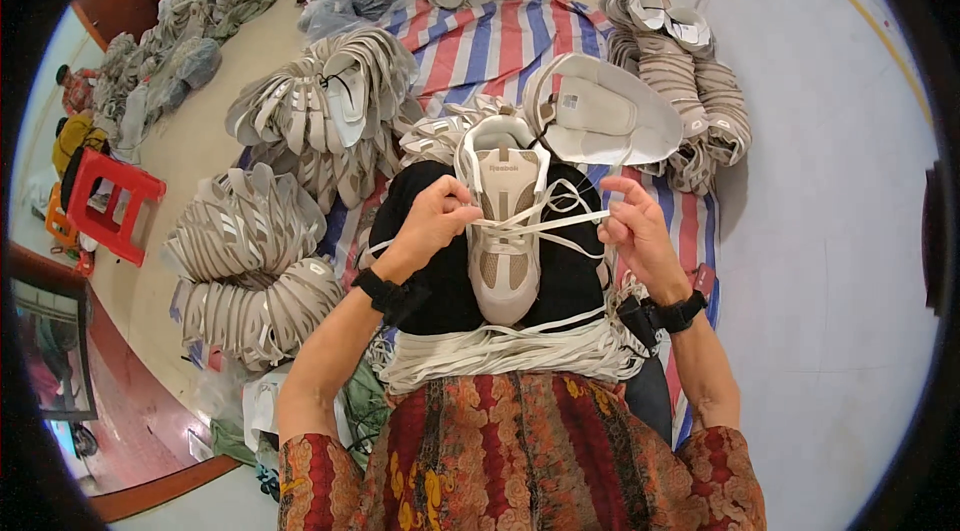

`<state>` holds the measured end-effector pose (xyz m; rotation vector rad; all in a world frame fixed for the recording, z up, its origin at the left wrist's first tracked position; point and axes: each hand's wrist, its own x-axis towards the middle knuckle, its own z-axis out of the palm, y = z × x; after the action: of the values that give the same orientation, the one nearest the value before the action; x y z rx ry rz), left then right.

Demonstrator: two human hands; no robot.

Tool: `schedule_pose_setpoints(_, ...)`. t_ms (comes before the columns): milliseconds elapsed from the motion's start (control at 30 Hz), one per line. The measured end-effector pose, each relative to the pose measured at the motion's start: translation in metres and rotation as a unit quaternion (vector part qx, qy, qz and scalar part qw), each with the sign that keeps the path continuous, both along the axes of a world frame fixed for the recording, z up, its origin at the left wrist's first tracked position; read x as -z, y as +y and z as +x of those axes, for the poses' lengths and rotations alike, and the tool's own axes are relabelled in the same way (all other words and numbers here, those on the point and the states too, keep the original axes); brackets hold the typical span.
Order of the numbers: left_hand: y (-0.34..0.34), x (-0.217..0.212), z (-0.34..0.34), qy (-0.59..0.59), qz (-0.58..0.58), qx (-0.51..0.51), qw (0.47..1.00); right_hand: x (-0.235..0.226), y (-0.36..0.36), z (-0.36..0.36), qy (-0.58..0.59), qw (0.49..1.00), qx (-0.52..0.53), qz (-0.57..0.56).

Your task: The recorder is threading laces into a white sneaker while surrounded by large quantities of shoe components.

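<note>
A beige and white sneaker upper [505, 276] lies on my dark-clad lap, its toe pointing toward me. A cream shoelace [560, 225] crosses its front, with loose loops hanging on the right side. My left hand [437, 221] is closed at the left eyelet edge, its fingertips pinching the lace. My right hand [642, 236] pinches the lace out to the right, drawing a stretch of it nearly straight. A thick bundle of white shoelaces [520, 349] lies across my lap below the toe.
Stacked shoe uppers [255, 266] stand on my left, with another pile [340, 101] farther out. More stacks [690, 91] stand at the right by the pale wall. A single upper [605, 116] lies just ahead on the striped sheet [490, 41]. A red stool [112, 206] stands far left.
</note>
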<state>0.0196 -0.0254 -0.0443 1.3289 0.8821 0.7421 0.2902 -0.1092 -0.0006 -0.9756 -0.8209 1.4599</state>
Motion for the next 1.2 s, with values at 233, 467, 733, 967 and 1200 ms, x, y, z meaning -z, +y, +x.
schedule_pose_setpoints(233,0.011,-0.010,-0.068,-0.125,-0.164,-0.179,0.962,-0.002,0.006,-0.004,-0.092,0.990,-0.105,-0.016)
schedule_pose_setpoints(467,0.019,0.019,-0.294,-0.135,0.023,-0.430,0.892,0.031,0.033,-0.043,-0.476,0.800,-0.092,0.352)
schedule_pose_setpoints(733,0.025,0.043,-0.173,0.315,0.313,-0.265,0.856,0.026,0.037,-0.060,-0.620,0.692,-0.042,0.369)
schedule_pose_setpoints(967,-0.003,-0.003,-0.015,0.256,0.341,0.071,0.902,0.011,0.028,-0.050,-0.455,0.832,-0.199,0.249)
schedule_pose_setpoints(1200,0.008,-0.004,-0.013,0.191,0.246,0.041,0.950,0.015,0.047,-0.019,-0.321,0.933,-0.147,0.065)
